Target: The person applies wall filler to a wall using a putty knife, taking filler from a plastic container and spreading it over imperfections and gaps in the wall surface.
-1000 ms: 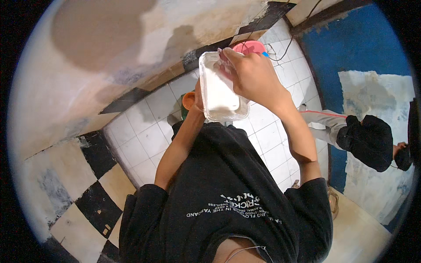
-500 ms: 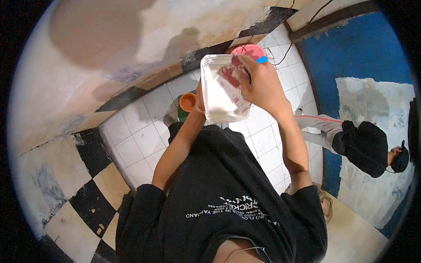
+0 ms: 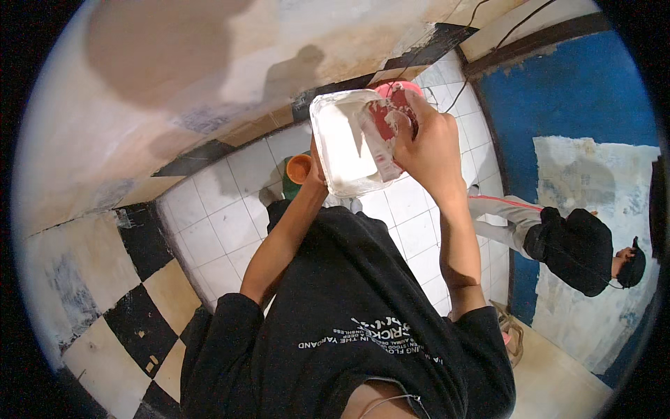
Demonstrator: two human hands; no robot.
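1. The left hand point(image 3: 317, 166), mostly hidden behind the white tray point(image 3: 349, 190), has its left side, held up above the tiled floor point(image 3: 213, 234).
2. The right hand point(image 3: 434, 150) is closed on a smeared red scraper point(image 3: 381, 122), which covers the tray's right part.
3. Tray and right hand partly block a pink tub point(image 3: 408, 86) near the floor's wall-side edge.
4. An orange pot point(image 3: 299, 169) sits just left of the left wrist.
5. 1 co-worker point(image 3: 579, 251) is at right, by the blue wall point(image 3: 586, 84).

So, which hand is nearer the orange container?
Left: the left hand shows just right of the orange container; the right hand is much farther right, holding a red tool.
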